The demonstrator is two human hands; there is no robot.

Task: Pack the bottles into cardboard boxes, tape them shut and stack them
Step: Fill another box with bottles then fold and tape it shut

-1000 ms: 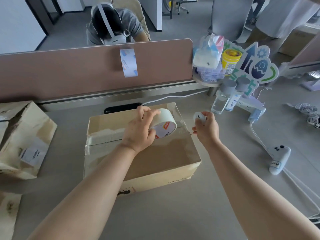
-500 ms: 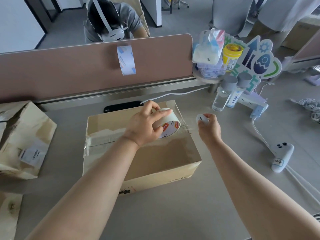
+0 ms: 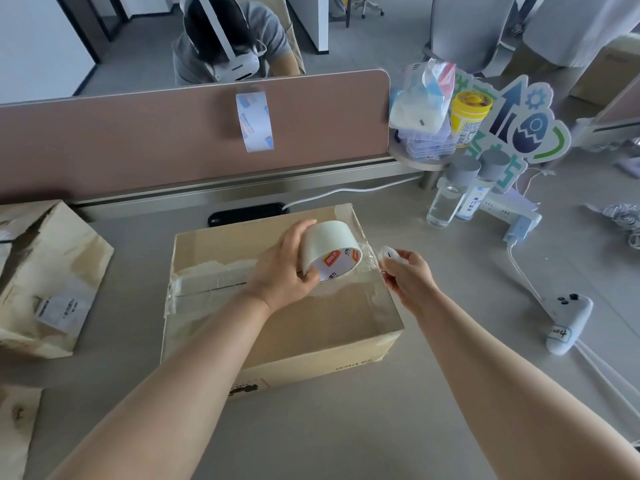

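Observation:
A closed cardboard box lies in the middle of the desk, with clear tape along its top seam. My left hand grips a roll of tape above the right end of that seam. A strip of tape runs from the roll down to the box's right edge. My right hand pinches a small white cutter right next to that strip. Two clear bottles with grey caps stand at the back right of the desk.
Another taped box lies at the left, with flat cardboard in front of it. A white controller and cables lie at the right. A brown partition closes the back; a person sits behind it. Bags, a yellow jar and a sign crowd the back right.
My left hand has carried the tape roll right, to the box's right edge. My right hand with the cutter has come down and closer to the tape strip.

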